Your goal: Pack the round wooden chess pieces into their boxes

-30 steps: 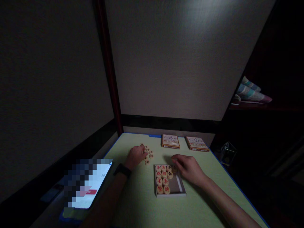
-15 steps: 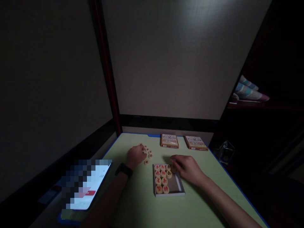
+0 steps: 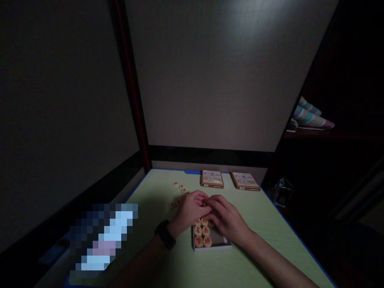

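An open shallow box on the green table holds rows of round wooden pieces with red characters, such as one at its near left corner. Both hands meet over the box's far part and hide the pieces there. My left hand, with a dark band on its wrist, has its fingers closed at the fingertips of my right hand. Something small and pale shows between them, too hidden to name. Further loose pieces lie beyond and left of my left hand.
Two flat printed boxes, one in the middle and one at the right, lie along the table's far edge. A lit tablet, partly pixelated, is at the left. Walls rise behind the table.
My left hand has moved right from the loose pieces to meet my right hand over the box. My right hand has shifted slightly left. Some loose pieces have changed position.
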### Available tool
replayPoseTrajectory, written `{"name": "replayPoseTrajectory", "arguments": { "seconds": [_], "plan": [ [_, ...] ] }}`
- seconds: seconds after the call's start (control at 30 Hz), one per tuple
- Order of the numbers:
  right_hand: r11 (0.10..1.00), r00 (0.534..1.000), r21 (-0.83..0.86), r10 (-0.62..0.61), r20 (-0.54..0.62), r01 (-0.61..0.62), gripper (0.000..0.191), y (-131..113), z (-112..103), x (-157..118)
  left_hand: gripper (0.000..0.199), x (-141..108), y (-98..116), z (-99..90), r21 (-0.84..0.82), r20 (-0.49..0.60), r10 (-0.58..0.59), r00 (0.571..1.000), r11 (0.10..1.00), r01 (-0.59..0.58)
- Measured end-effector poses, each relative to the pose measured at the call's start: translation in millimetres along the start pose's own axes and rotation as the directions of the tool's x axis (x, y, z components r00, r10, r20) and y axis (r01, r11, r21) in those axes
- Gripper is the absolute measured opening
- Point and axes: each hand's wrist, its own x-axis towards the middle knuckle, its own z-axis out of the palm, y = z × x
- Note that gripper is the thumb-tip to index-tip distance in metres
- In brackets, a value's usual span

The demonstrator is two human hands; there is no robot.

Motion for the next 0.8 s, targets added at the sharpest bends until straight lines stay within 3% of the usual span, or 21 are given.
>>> {"name": "replayPoseTrajectory", "arguments": {
  "seconds": [0.13, 0.27, 0.47, 0.63, 0.8],
  "plan": [
    [0.999, 0.999, 0.010, 0.045, -0.007, -0.045, 0.023, 2, -5, 2, 0.025, -3, 0, 2.0, -0.084, 0.040, -0.034, 0.999, 0.996, 0.038],
    [0.983, 0.982, 0.040, 0.180, 0.053, -0.182, 0.011, 11, -24, 9, 0.024, 0, 0, -5.1, -0.110, -0.019, -0.022, 1.000, 0.994, 0.019],
    [0.920, 0.872, 0.005, 0.369, 0.322, -0.392, 0.014, 12, -44, 11, 0.017, 3, -6, -8.3, -0.048, -0.033, 0.031, 0.999, 0.998, -0.033],
    [0.950, 0.816, -0.128, 0.311, 0.488, -0.286, 0.019, -4, -42, 9, 0.016, 4, -13, -8.3, 0.012, -0.019, 0.064, 0.998, 0.998, -0.064],
    [0.949, 0.776, -0.214, 0.312, 0.548, -0.231, 0.016, -9, -38, 8, 0.019, 3, -15, -7.9, 0.034, -0.002, 0.066, 0.998, 0.997, -0.065]
  ]
}}
